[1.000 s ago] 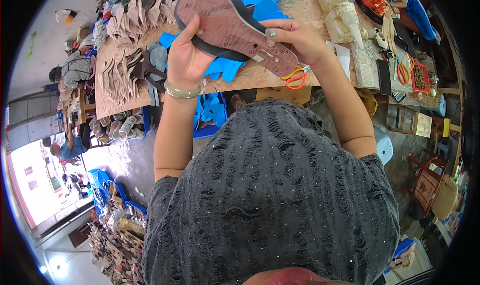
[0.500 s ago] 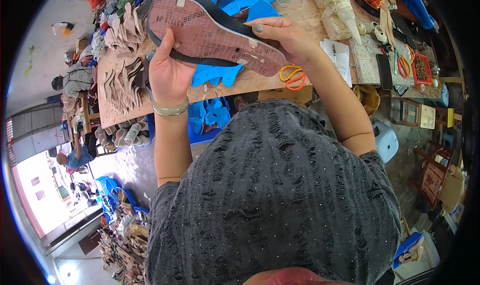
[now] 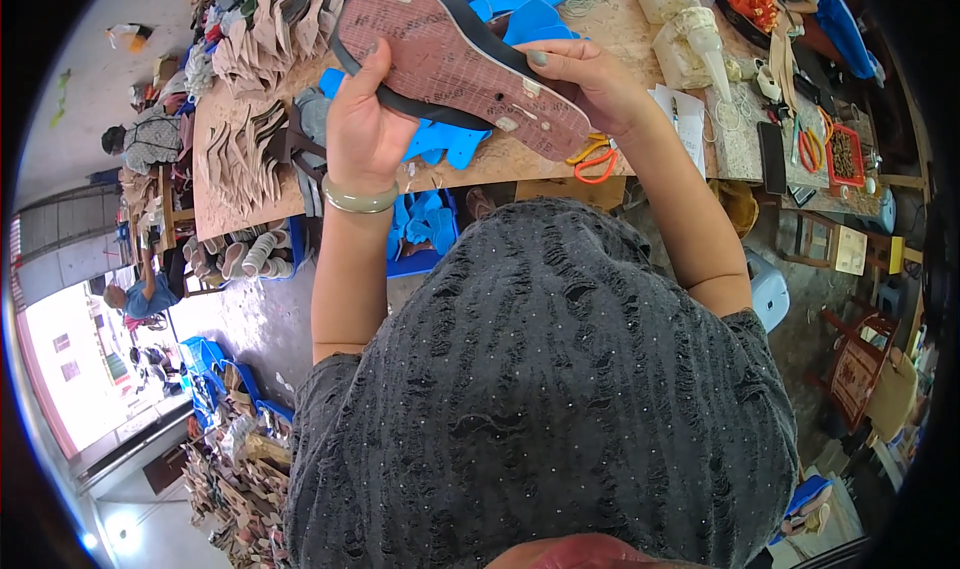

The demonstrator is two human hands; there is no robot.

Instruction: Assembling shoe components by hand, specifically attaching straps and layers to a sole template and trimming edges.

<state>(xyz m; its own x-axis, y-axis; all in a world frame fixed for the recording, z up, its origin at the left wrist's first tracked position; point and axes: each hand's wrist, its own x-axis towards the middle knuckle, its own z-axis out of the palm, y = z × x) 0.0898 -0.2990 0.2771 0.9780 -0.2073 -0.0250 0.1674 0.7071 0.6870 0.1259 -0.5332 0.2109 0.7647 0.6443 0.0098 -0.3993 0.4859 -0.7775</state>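
Observation:
I hold up a shoe insole [image 3: 455, 57] above the workbench, its reddish-brown, grid-patterned underside facing me. A black band runs along its edges. My left hand [image 3: 372, 129] grips its near left edge, thumb lying on the brown face and the other fingers hidden behind. My right hand [image 3: 598, 81] pinches the far edge toward the narrower right end. Blue shoe-upper pieces [image 3: 450, 141] lie on the bench beneath and behind the insole. Close to its right tip, scissors [image 3: 597, 159] with orange and yellow handles rest near the bench edge.
Stacks of beige insole boards [image 3: 245, 159] cover the bench's left side. To the right are a white nozzle bottle [image 3: 705, 44], a dark phone [image 3: 771, 157] and a red basket [image 3: 846, 154]. A blue crate [image 3: 415, 262] sits below the bench; a blue stool [image 3: 768, 291] stands at right.
Both hands and the insole have shifted slightly to the right. My grip on it looks much the same, and the surroundings have moved a little in the picture.

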